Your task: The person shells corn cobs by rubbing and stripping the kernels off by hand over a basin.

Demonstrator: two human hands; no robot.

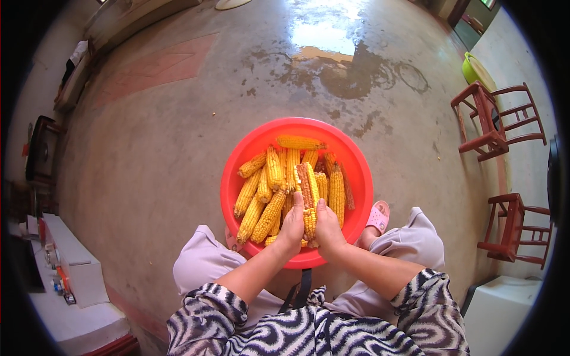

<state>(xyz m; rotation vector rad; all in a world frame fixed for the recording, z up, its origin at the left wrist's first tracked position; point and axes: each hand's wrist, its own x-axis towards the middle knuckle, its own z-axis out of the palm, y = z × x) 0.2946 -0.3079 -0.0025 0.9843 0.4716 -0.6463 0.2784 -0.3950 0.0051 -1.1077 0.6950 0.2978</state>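
Between my left hand (291, 224) and my right hand (328, 227) is a partly shelled ear of corn (307, 191), gripped from both sides with the thumbs pointing up along it. A strip of bare reddish cob shows along its middle, with yellow kernels on either side. Beneath the hands stands a red plastic basin (229, 187) holding several yellow ears of corn (269, 216). One ear (300, 142) lies crosswise near the basin's far side. A reddish stripped cob (347, 187) leans at the right inside the basin.
The basin stands between my knees on a concrete floor with a wet patch (347, 80) ahead. Two red wooden chairs (483, 118) (507, 227) and a green basin (470, 66) are along the right wall. A white cabinet (503, 311) is at lower right, a white table (84, 322) at lower left.
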